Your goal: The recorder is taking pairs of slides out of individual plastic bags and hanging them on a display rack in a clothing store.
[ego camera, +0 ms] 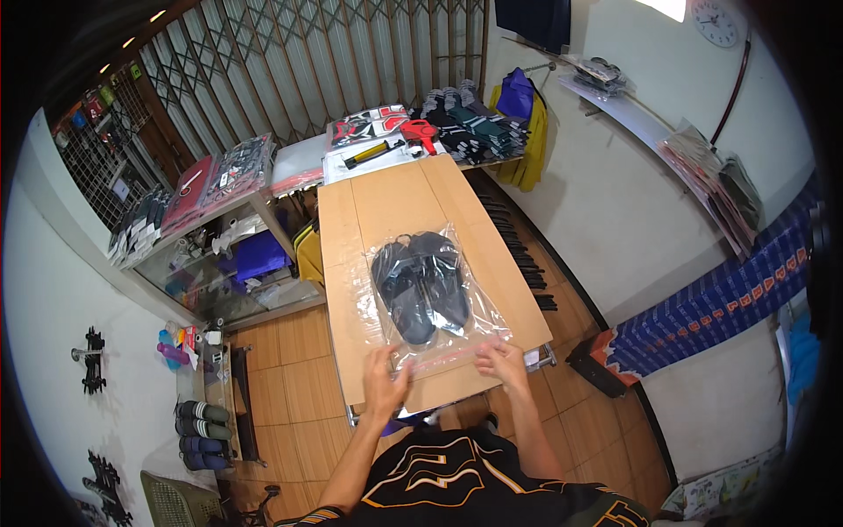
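A clear plastic bag (484,316) with a reddish strip along its near edge lies flat on a cardboard-topped table (388,191). Inside it is a pair of black slippers (421,283), side by side. My left hand (385,382) grips the bag's near left corner between thumb and fingers. At the near right corner, my right hand (502,362) pinches the same edge.
Beyond the table's far edge lie a yellow-and-black hand pump (367,155), a red tape dispenser (419,135) and piled socks (484,125). A glass display case (217,263) stands at left. A long blue box (711,296) is at right.
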### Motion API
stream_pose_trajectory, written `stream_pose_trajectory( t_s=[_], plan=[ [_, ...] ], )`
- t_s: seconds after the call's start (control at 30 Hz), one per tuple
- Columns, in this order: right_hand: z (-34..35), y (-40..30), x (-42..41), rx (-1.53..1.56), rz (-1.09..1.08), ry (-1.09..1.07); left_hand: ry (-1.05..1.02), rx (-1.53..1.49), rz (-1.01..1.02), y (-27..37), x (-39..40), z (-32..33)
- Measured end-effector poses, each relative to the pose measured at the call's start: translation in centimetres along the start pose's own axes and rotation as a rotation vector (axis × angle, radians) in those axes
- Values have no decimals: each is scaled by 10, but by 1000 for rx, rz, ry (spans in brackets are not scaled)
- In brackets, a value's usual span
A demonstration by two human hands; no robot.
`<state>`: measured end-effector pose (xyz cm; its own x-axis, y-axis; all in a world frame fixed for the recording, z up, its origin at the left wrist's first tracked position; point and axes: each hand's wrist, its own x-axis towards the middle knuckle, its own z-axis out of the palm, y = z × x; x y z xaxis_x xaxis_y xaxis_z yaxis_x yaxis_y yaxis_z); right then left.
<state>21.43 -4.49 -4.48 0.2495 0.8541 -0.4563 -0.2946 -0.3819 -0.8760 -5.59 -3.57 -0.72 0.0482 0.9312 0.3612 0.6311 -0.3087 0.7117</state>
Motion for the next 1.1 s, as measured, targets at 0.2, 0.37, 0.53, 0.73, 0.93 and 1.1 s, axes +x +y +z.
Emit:
stream_pose_trajectory(
  t_s=[0.2,0.37,0.53,0.73,0.93,1.1],
  plan=[
    [17,5,-8,-34,11,-122,-256,-27,231,28,14,39],
    [22,8,-6,-46,20,-146,-271,0,215,19,20,64],
    [31,16,-4,-84,1,-172,-308,-75,160,21,25,62],
    [38,25,3,-51,-1,-165,-350,-259,-14,15,24,63],
    [43,25,3,-69,-14,-110,-339,-319,-107,12,24,60],
    [45,26,-2,-161,-107,-84,-284,-354,-214,28,46,49]
  ],
)
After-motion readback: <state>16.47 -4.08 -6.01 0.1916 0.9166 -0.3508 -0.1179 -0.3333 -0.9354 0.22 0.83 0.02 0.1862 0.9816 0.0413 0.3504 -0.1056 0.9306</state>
